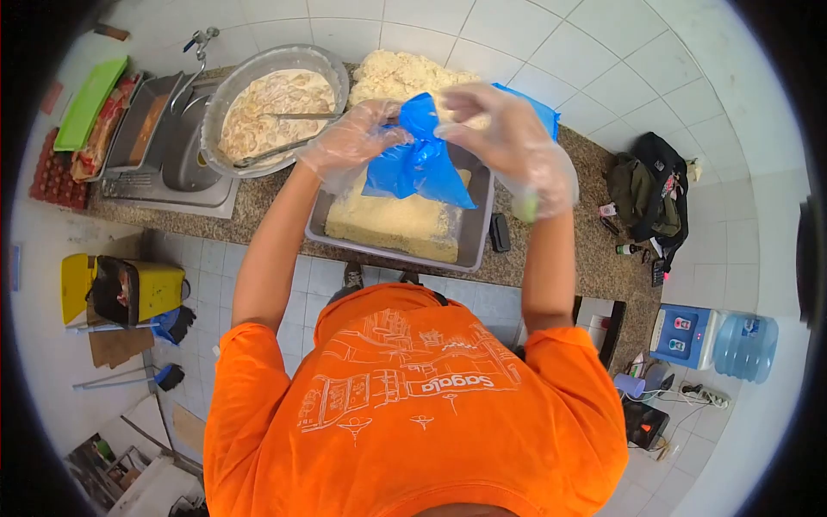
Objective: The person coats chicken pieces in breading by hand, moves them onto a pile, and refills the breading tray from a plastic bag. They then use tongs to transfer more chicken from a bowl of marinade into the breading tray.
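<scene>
Both of my hands wear clear plastic gloves. A blue plastic bag [415,172], gathered near its top, hangs over a grey tray [475,246] of pale yellow crumbs [392,226]. My left hand [366,142] pinches the bag's left side near the gathered part. Close against the bag's right side is my right hand [500,129], its fingers apart and slightly blurred, with the thumb near the knot. Behind the bag lies a heap of pale crumbly food [401,76]. What the bag holds cannot be made out.
A large basin [338,73] of battered pieces with tongs [284,151] stands left of the tray, near the sink [185,168]. A black object [500,233] lies right of the tray. Farther right are a black bag [659,185] and a water dispenser [685,336].
</scene>
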{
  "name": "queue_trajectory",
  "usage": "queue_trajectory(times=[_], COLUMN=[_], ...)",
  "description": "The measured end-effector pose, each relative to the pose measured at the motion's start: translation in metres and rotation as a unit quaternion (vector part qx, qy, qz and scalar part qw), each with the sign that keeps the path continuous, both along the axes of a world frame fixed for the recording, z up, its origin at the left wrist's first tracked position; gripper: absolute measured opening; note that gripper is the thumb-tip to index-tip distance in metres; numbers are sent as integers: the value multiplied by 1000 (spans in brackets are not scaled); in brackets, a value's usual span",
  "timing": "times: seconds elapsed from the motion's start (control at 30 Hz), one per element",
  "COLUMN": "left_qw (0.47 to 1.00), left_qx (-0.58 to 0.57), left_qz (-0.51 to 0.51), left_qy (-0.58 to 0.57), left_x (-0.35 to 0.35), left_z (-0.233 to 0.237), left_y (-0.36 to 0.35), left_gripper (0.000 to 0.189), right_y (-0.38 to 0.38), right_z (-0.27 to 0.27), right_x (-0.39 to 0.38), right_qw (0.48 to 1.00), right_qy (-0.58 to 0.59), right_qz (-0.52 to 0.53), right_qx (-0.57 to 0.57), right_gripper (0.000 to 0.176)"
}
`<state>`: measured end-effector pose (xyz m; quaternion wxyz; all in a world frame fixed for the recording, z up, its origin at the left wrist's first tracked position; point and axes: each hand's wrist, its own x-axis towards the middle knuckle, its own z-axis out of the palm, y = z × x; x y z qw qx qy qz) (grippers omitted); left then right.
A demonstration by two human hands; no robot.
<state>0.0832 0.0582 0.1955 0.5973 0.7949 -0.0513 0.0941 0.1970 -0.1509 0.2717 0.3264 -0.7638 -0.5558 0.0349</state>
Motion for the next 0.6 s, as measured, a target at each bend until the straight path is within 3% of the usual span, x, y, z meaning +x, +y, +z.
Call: queue_trajectory(times=[0.03, 0.07, 0.17, 0.27, 0.37, 0.43, 0.53, 0.6], left_qw=[999, 999, 991, 992, 992, 984, 987, 991], left_qx=[-44, -43, -130, -104, -77, -109, -97, -58], left_qz=[-9, -8, 6, 56, 70, 121, 76, 43], left_qy=[19, 18, 31, 44, 72, 74, 107, 109], left_x=[0, 0, -4, -5, -6, -12, -12, -4], left_z=[1, 1, -1, -12, -28, -13, -1, 13], left_y=[-1, -1, -1, 9, 22, 15, 8, 4], left_gripper=[25, 25, 21, 23, 22, 17, 19, 21], right_y=[-17, -28, -64, -66, -66, -57, -39, -30], right_z=[-4, -8, -90, -103, -106, -103, -94, -88], right_x=[4, 14, 16, 14, 22, 30, 25, 22], right_qw=[982, 983, 967, 955, 977, 984, 997, 997], right_qy=[167, 139, 197, 192, 136, 106, 45, 50], right_qz=[-40, -116, -150, -172, -140, -127, -43, -41], right_qx=[74, -40, -62, -147, -85, -69, -48, -35], right_gripper=[50, 55, 43, 31, 23, 26, 28, 25])
